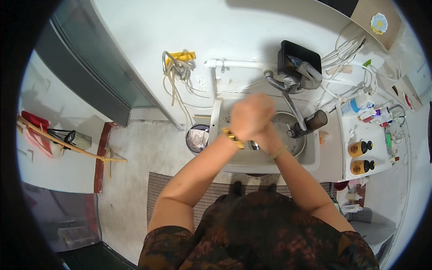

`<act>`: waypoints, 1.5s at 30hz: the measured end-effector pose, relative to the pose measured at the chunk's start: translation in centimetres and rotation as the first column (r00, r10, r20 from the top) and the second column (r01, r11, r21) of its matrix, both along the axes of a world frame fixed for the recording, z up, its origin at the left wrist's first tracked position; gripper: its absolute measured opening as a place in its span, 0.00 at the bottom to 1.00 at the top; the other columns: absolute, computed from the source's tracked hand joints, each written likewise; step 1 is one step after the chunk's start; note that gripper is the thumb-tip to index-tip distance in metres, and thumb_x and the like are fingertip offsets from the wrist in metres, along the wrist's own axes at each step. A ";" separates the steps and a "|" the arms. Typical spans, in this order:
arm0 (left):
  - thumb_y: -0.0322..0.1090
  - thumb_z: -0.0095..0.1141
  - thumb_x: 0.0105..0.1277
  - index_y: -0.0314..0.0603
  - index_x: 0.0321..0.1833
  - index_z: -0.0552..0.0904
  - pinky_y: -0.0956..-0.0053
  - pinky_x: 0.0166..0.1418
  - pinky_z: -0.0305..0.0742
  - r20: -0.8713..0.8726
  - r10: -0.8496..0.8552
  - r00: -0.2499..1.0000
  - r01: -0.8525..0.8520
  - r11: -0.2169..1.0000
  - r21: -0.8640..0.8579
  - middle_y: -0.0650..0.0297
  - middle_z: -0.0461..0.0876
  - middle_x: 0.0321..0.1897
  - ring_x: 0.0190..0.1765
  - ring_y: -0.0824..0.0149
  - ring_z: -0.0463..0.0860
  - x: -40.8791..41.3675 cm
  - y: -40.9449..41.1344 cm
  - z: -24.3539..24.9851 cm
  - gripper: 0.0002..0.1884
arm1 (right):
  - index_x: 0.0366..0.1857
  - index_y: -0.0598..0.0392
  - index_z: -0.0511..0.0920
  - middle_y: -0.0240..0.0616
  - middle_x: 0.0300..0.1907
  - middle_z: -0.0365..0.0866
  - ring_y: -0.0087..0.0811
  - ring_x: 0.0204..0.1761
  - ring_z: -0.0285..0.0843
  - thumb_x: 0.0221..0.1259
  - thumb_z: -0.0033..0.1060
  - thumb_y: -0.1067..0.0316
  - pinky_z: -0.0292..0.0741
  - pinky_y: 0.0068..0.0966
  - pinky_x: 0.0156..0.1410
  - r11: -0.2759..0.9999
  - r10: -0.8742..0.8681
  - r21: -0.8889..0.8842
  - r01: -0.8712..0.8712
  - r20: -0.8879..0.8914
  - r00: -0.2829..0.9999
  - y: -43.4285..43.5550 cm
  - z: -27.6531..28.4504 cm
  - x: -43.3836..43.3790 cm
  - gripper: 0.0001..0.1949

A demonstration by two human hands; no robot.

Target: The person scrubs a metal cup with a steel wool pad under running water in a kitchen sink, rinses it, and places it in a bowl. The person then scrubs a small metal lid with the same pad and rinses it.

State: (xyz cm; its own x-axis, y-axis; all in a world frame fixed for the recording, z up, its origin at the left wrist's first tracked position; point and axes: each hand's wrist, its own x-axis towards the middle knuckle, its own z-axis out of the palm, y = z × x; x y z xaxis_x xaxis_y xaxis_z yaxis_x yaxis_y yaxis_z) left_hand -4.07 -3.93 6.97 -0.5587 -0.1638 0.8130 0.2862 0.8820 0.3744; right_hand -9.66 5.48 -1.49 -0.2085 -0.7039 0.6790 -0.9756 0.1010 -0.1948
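My left hand (251, 116), with a gold-coloured band on its wrist, overlaps my right hand (267, 135). Both are raised together above a white sink (233, 162). Blur and overlap hide the fingers, so how they are bent cannot be made out. A thin pale band circles my right wrist. Inside the sink, partly behind my right hand, sits a round basin (302, 148). A small shiny metal object (253, 145) shows between my wrists. The metal faucet (294, 109) angles down over the basin, beside a dark translucent bottle (315, 120).
A black plastic bin (287, 55) hangs above the faucet. Two amber bottles (358, 148) with black tops stand on the white ledge (351, 135) at right. Left of the sink is a bucket (197, 148); a striped mat (162, 189) lies underfoot. A wooden stand (101, 157) is farther left.
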 end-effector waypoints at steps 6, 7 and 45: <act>0.29 0.58 0.55 0.40 0.21 0.72 0.68 0.24 0.69 0.050 0.089 0.995 -0.093 0.993 0.077 0.61 0.69 0.20 0.24 0.59 0.74 1.3 -2.9 -2.7 0.09 | 0.55 0.58 0.65 0.40 0.41 0.77 0.32 0.42 0.75 0.36 0.73 0.62 0.72 0.27 0.48 1.000 0.008 -0.013 0.005 0.821 0.571 1.1 4.7 1.5 0.36; 0.28 0.57 0.55 0.39 0.21 0.72 0.68 0.24 0.69 0.000 0.073 0.997 -0.073 0.997 0.034 0.60 0.69 0.19 0.23 0.58 0.74 0.9 -2.4 -2.5 0.09 | 0.55 0.57 0.66 0.39 0.40 0.77 0.32 0.41 0.75 0.37 0.73 0.61 0.72 0.27 0.48 1.000 -0.006 -0.003 0.014 0.813 0.582 1.0 4.6 1.6 0.36; 0.35 0.55 0.57 0.42 0.26 0.77 0.58 0.31 0.73 0.378 0.056 0.924 -0.096 0.992 0.088 0.54 0.79 0.26 0.29 0.50 0.79 -2.1 -1.5 -5.4 0.06 | 0.41 0.59 0.73 0.42 0.38 0.82 0.36 0.40 0.80 0.30 0.70 0.69 0.74 0.29 0.45 0.989 -0.140 0.145 0.016 0.914 0.380 0.6 0.7 0.3 0.25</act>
State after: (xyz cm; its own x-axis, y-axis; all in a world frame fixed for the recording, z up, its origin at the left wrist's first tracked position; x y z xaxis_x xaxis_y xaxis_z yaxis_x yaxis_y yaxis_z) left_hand -6.18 -5.47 1.62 -0.8011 -0.2888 0.5242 0.0419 0.8467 0.5305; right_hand -9.34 6.04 -0.81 -0.7182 -0.6949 -0.0359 -0.1888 0.2443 -0.9512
